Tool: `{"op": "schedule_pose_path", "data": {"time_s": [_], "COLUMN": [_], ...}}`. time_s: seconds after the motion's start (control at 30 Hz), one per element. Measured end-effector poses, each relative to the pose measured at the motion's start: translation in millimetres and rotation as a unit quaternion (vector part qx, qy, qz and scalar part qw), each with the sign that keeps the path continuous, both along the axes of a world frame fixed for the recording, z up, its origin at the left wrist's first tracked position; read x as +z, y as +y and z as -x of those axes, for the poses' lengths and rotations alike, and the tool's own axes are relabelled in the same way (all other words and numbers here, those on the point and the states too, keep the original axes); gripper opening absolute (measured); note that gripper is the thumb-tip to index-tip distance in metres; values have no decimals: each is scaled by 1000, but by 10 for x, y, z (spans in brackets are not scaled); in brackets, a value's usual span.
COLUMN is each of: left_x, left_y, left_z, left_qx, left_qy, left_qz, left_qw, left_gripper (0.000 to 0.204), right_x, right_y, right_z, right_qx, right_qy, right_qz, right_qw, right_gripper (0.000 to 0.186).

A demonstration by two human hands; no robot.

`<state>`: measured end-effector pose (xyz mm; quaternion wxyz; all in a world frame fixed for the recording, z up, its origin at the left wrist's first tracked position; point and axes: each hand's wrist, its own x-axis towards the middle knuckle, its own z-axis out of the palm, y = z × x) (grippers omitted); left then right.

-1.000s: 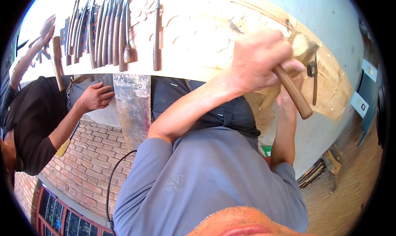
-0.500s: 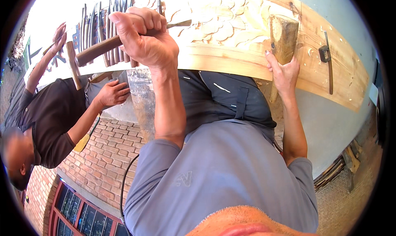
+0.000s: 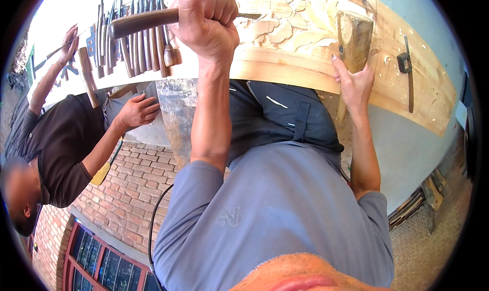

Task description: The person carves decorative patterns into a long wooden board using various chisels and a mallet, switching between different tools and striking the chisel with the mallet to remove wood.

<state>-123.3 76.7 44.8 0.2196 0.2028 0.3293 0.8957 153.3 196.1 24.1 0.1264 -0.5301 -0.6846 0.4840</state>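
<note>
My left hand [image 3: 213, 30] is closed in a fist around the wooden handle of a carving chisel [image 3: 145, 23]. The handle sticks out to the left, and the thin blade reaches right, over the carved wooden panel [image 3: 277, 62]. Leafy, overlapping shapes stand in relief on that panel. Whether the blade touches the wood I cannot tell. At the right, my right hand [image 3: 355, 86] grips a thick wooden mallet [image 3: 355, 39] just under its head. The mallet is over the panel, its handle pointing down past the near edge.
Several carving tools [image 3: 137, 51] lie in a row left of the panel. Another mallet [image 3: 86, 74] overhangs the table edge beside a co-worker [image 3: 63, 138], whose far hand holds a thin tool. A marking gauge [image 3: 404, 64] lies on the panel's right part. Brick paving [image 3: 135, 184] is below.
My left hand has moved right and away from me with the chisel, which now lies closer to level. My right hand and the mallet have shifted only slightly to the right.
</note>
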Motion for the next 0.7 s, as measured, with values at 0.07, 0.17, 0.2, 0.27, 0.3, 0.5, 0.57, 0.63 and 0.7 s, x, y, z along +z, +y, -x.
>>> {"op": "schedule_pose_path", "data": {"time_s": [0.07, 0.17, 0.2, 0.27, 0.3, 0.5, 0.57, 0.63, 0.7], "left_x": [21, 10, -2, 31, 49, -27, -26, -80, -72], "left_y": [49, 47, 93, 108, 84, 29, 34, 92, 148], "left_z": [-21, 0, -36, -64, -55, 30, 36, 18, -15], "left_qx": [26, 9, -29, -22, 15, -12, -29, -51, -48], "left_qy": [46, 55, -55, -69, 27, 49, 50, 47, 106], "left_qz": [48, 47, -90, -87, 56, 37, 40, 39, 93], "left_qw": [997, 997, 994, 994, 998, 998, 998, 997, 989], "left_gripper": [54, 54, 54, 53, 53, 52, 51, 51, 49], "right_x": [-13, 6, 7, 7, 9, 1, 2, -2, 20], "right_y": [8, 2, 2, 4, 4, -10, -15, -6, -1], "right_z": [-9, 0, 5, 5, 0, 18, 22, -2, 0], "right_qx": [2, 2, 3, 6, 5, 14, 9, 4, 3], "right_qy": [5, 11, 11, 4, 2, 3, 1, -4, -6], "right_qz": [-2, 3, 4, 5, 5, 6, 3, -2, -2], "right_qw": [1000, 1000, 1000, 1000, 1000, 1000, 1000, 1000, 1000], "right_gripper": [33, 34, 34, 34, 34, 32, 32, 33, 33]}}
